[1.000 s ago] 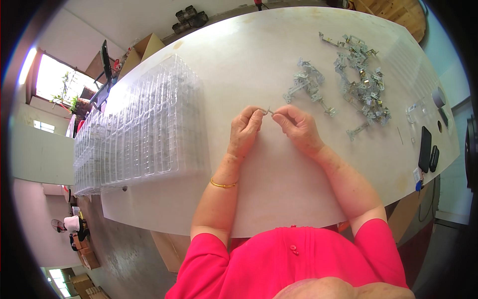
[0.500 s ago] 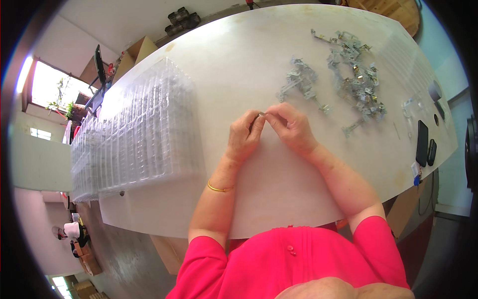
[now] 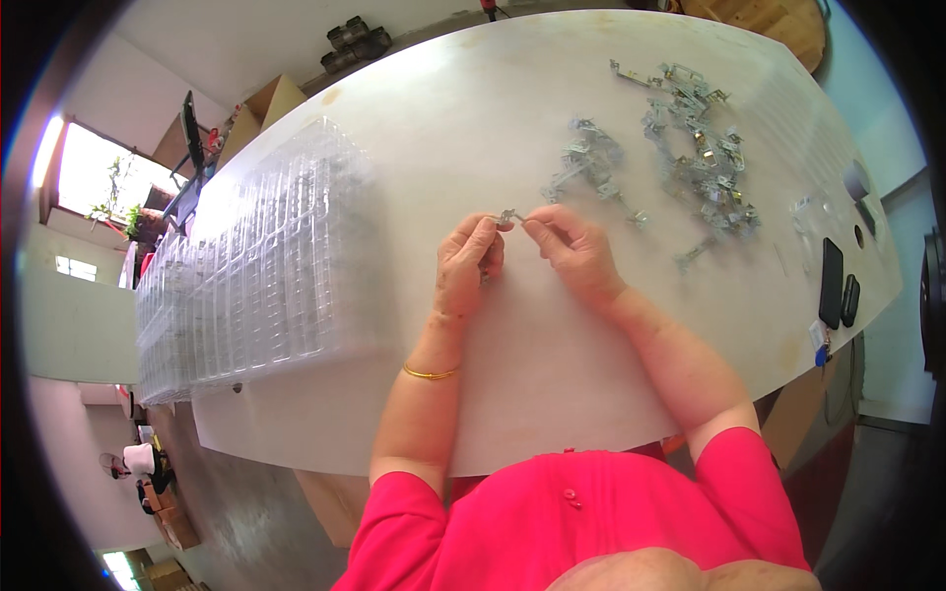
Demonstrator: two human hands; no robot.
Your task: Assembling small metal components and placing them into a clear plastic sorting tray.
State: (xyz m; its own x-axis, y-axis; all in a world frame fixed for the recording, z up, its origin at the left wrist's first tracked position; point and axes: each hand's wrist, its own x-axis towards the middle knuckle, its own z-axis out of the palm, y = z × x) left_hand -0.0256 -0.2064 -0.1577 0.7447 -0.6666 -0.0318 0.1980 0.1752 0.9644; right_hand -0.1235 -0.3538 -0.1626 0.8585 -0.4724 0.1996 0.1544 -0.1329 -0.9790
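Between my two hands a small grey metal part is held over the white table. My left hand pinches its left end between thumb and fingers; another bit of metal shows under the curled fingers. My right hand grips the other end with thumb and fingertips. Just beyond my hands lies a small heap of similar metal parts. Farther right spreads a larger pile of metal parts, some with brassy pieces. The exact form of the held part is too small to make out.
Stacked clear plastic trays cover the left side of the table. On the right edge lie a black phone, a small black case and a blue-tagged key. More clear trays sit at the far right.
My hands have drawn slightly apart, the left shifting a little left. The metal part, mostly hidden between the fingertips before, now shows between them.
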